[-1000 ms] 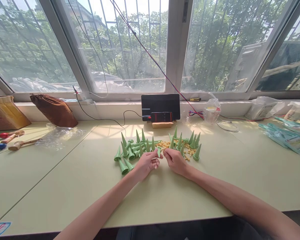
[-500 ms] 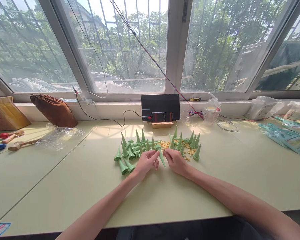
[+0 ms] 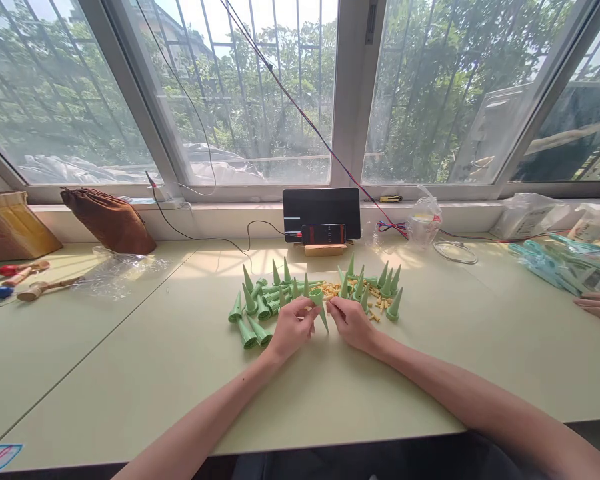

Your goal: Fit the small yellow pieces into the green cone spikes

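at left on the table, lying cones; mid-scene, the left hand grips a green cone, open end up, tip down; the right hand is closed, its contents unclear; at right, upright cones and loose yellow pegs. work seems partway, finished cones uncertain. near-left sticker, far phone, far-right packets: no readable writing

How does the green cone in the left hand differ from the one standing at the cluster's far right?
The held cone is in the left hand; the standing cone rests on the table. The held cone's tip points down, showing its open end; the standing cone points up, its open end hidden. Both are green and tapered.
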The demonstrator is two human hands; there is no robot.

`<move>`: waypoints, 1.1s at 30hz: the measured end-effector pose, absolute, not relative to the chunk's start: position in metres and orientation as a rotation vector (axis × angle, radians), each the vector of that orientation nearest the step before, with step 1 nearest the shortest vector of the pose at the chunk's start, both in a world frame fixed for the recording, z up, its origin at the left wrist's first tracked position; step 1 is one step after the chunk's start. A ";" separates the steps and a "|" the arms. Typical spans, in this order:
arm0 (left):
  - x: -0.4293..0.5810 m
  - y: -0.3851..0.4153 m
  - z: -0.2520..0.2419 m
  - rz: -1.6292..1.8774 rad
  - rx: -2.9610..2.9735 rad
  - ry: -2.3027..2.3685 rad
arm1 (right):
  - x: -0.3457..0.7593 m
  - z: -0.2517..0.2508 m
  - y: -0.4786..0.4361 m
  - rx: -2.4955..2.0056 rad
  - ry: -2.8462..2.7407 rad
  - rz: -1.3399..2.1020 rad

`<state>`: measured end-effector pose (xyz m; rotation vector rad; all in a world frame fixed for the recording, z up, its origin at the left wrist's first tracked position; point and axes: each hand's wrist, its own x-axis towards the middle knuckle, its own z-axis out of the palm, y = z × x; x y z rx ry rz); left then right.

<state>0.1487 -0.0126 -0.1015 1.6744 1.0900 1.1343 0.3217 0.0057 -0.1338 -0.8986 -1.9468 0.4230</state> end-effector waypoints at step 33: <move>0.147 -0.009 -0.098 1.173 1.894 1.185 | 0.322 -0.129 0.003 -0.899 -1.809 0.309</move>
